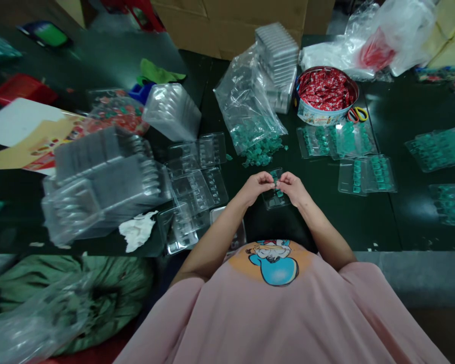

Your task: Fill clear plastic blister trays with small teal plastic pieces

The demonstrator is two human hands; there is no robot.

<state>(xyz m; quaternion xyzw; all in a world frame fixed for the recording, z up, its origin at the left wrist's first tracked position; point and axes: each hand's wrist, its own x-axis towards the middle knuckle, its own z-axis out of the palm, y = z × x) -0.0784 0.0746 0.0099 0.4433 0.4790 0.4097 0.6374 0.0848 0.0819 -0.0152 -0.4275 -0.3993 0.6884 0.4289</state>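
Right in front of me on the dark green table lies a clear plastic blister tray point(276, 202), with a row of small green translucent pieces point(279, 193) down its middle. My left hand point(258, 185) reaches over its left side, thumb and fingers pinched; what is between them is too small to make out. From the right comes my right hand point(293, 189), its fingertips closed on a green piece at the row. Just beyond the tray, a heap of loose green pieces point(261, 151) spills from a clear plastic bag point(246, 96).
Filled trays point(367, 174) lie to the right, below a round tin point(322, 117) of red wrapped packets and yellow-handled scissors point(358, 114). Empty clear trays point(193, 192) and big tray stacks point(98, 172) stand left, near a crumpled tissue point(137, 231). A cardboard box point(235, 25) stands behind.
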